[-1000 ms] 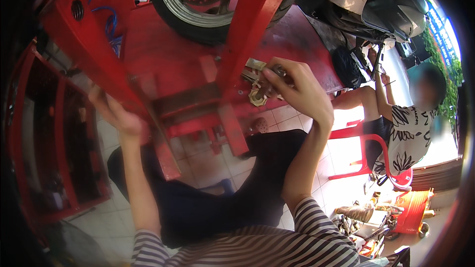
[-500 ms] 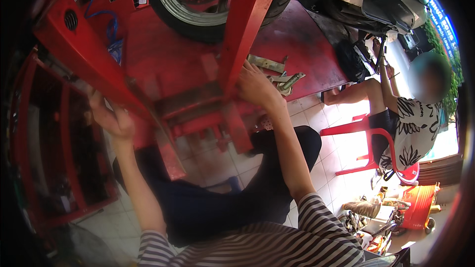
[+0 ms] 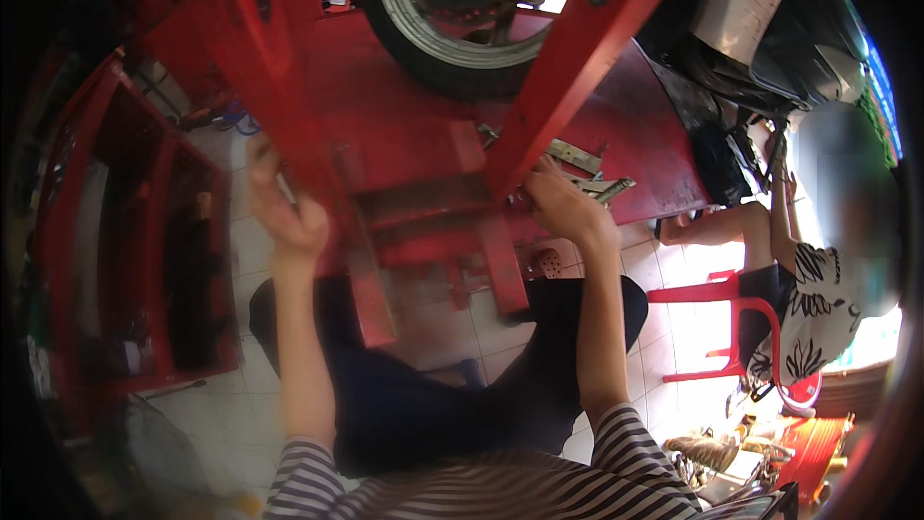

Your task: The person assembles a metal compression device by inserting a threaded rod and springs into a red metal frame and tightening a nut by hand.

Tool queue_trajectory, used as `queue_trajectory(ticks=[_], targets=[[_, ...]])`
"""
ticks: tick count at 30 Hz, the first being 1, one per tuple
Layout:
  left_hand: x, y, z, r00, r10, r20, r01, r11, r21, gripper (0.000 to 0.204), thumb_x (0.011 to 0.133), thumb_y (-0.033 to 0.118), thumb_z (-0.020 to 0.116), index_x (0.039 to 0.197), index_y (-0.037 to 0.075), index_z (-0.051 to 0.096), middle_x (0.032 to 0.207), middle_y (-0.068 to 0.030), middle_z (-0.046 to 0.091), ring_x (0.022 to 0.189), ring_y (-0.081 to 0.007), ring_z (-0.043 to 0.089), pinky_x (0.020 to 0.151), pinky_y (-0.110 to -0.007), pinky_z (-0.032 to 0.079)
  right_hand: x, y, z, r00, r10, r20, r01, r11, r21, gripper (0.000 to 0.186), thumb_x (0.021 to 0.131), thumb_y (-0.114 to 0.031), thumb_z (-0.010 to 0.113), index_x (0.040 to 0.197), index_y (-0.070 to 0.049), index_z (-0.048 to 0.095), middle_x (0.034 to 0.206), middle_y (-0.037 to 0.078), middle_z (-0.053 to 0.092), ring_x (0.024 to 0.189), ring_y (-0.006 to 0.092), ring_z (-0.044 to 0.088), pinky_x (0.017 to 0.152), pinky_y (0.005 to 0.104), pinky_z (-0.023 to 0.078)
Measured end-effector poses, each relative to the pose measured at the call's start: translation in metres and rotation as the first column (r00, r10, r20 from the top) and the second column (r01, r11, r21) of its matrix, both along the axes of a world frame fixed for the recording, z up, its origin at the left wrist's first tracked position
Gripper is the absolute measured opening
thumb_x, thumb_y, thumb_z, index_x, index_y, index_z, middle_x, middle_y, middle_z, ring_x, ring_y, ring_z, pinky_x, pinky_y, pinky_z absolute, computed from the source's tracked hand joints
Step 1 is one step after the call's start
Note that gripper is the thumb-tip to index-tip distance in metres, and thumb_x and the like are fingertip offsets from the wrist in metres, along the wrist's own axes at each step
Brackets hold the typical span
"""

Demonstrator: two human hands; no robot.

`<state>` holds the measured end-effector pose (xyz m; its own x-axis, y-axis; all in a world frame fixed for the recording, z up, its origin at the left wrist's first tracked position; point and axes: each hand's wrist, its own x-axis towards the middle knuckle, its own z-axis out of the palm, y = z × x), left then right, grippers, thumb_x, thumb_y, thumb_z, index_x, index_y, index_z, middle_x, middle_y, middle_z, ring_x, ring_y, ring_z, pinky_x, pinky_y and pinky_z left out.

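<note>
A red metal stand (image 3: pixel 423 200), with two uprights joined by a crossbar and feet toward my lap, is in front of me. My left hand (image 3: pixel 291 210) is at the outer side of the left upright (image 3: pixel 298 116), fingers curled against it; motion smears them somewhat. My right hand (image 3: pixel 570 207) is wrapped round the lower part of the right upright (image 3: pixel 568 67), its fingertips hidden behind the metal. Just beyond that hand, metal brackets (image 3: pixel 577 156) lie on the red platform (image 3: pixel 645 135). Behind the stand is a motorbike wheel (image 3: pixel 385 14) with a black tyre.
An open red shelf cabinet (image 3: pixel 168 250) stands at the left. At the right another person (image 3: pixel 813 318) sits on a red plastic chair (image 3: pixel 698 299) beside a motorbike (image 3: pixel 741 0). Metal parts and a red drum (image 3: pixel 813 457) are at the lower right, on pale floor tiles (image 3: pixel 654 351).
The stand has swung more upright, its left upright shifting right, with both hands staying on it. The whole view has also shifted, so surroundings sit further right and lower.
</note>
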<state>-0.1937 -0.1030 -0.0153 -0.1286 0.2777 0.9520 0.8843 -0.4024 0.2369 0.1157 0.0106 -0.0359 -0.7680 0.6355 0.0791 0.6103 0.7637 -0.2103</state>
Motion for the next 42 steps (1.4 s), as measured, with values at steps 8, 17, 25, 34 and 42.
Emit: queue_trajectory(ticks=[8, 17, 25, 34, 42], targets=[[0.002, 0.0, 0.01, 0.989, -0.139, 0.051, 0.138, 0.99, 0.026, 0.038, 0.073, -0.013, 0.046, 0.107, 0.002, 0.054, 0.087, -0.0158, 0.054, 0.072, -0.0288, 0.055, 0.062, -0.032, 0.044, -0.034, -0.069, 0.127, 0.885, 0.234, -0.403, -0.423, 0.766, -0.484, 0.017, 0.093, -0.007, 0.048, 0.108, 0.001, 0.05, 0.09, 0.019, 0.062, 0.084, 0.0402, 0.061, 0.07, 0.0428, 0.048], [-0.001, 0.0, 0.015, 0.988, -0.149, 0.031, 0.147, 0.988, 0.044, 0.03, 0.072, -0.011, 0.051, 0.099, 0.001, 0.056, 0.078, -0.0142, 0.056, 0.063, -0.0302, 0.054, 0.055, -0.034, 0.042, -0.149, -0.068, 0.084, 0.633, -0.129, -0.763, -0.253, 0.897, -0.362, 0.023, 0.101, -0.018, 0.044, 0.098, 0.003, 0.052, 0.074, 0.016, 0.055, 0.064, 0.0362, 0.053, 0.061, 0.0381, 0.043], [-0.005, -0.011, 0.006, 0.979, -0.178, 0.1, 0.175, 0.984, 0.037, 0.02, 0.079, -0.008, 0.054, 0.097, 0.0, 0.056, 0.075, -0.0151, 0.058, 0.058, -0.0306, 0.053, 0.052, -0.036, 0.042, -0.159, -0.064, 0.089, 0.556, 0.144, -0.819, -0.033, 0.988, 0.151, 0.009, 0.091, -0.013, 0.059, 0.093, -0.005, 0.06, 0.082, 0.008, 0.051, 0.059, 0.0238, 0.055, 0.052, 0.0347, 0.043], [-0.008, -0.017, -0.009, 0.982, -0.106, 0.157, 0.112, 0.993, -0.03, 0.018, 0.083, -0.006, 0.055, 0.1, -0.002, 0.06, 0.087, -0.0193, 0.065, 0.076, -0.0374, 0.065, 0.072, -0.038, 0.052, -0.166, -0.071, 0.078, 0.546, 0.197, -0.814, 0.04, 0.965, 0.26, 0.011, 0.083, -0.014, 0.068, 0.09, -0.009, 0.062, 0.084, 0.004, 0.052, 0.06, 0.0195, 0.058, 0.051, 0.0341, 0.043], [-0.011, -0.018, -0.018, 0.972, -0.106, 0.208, 0.12, 0.991, -0.054, 0.019, 0.085, -0.006, 0.054, 0.102, -0.003, 0.06, 0.091, -0.0194, 0.067, 0.08, -0.0362, 0.067, 0.076, -0.036, 0.052, -0.163, -0.071, 0.074, 0.612, 0.146, -0.777, -0.062, 0.989, 0.138, 0.015, 0.091, -0.021, 0.061, 0.088, -0.005, 0.059, 0.087, 0.007, 0.049, 0.061, 0.0251, 0.057, 0.053, 0.0355, 0.044]])
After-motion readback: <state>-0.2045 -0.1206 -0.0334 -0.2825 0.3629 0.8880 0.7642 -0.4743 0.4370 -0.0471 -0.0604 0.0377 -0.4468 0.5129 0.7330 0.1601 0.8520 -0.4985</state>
